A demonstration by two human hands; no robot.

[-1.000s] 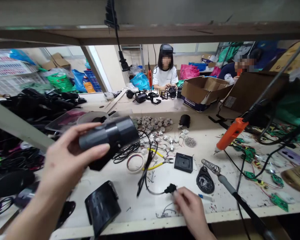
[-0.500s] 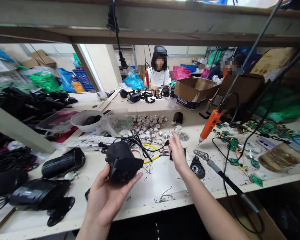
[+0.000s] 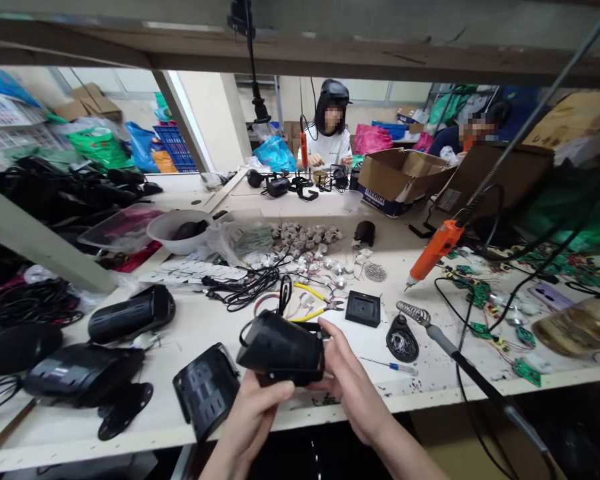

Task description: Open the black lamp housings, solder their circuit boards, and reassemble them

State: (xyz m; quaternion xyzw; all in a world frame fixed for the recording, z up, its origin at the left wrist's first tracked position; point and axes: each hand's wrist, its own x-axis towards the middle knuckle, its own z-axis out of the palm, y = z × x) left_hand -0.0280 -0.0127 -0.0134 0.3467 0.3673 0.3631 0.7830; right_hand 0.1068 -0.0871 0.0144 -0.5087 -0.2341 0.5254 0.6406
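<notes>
At the front edge of a cluttered white workbench (image 3: 330, 420), I hold a black, ribbed plastic housing (image 3: 283, 350) between both hands, just above the bench top. My left hand (image 3: 253, 417) grips it from below, the fingers curled under its lower edge and the thumb pressed against its near face; my right hand (image 3: 353, 383) closes on its right end, thumb on top and fingers wrapped behind. A black cable (image 3: 285, 293) rises from the top of the housing and runs away from my hands into a tangle of black wires (image 3: 245, 287). Just left of my left hand, a second black curved plastic shell (image 3: 205, 390) lies on the bench, and farther left rest a black cylindrical lamp body (image 3: 130, 313) and a larger black casing (image 3: 77, 380). Just beyond my right hand lie yellow-handled pliers (image 3: 315, 310) and a square black plastic plate (image 3: 363, 309). To the right of my right hand stand a round black soldering-iron stand with a coiled metal holder (image 3: 405, 340) and, near it, a small blue-handled screwdriver (image 3: 387, 365). Well beyond, to the right, an orange electric screwdriver (image 3: 435, 250) hangs over the bench. At the far side of the bench, a person in a white shirt (image 3: 329, 143) works with both hands at another station.
</notes>
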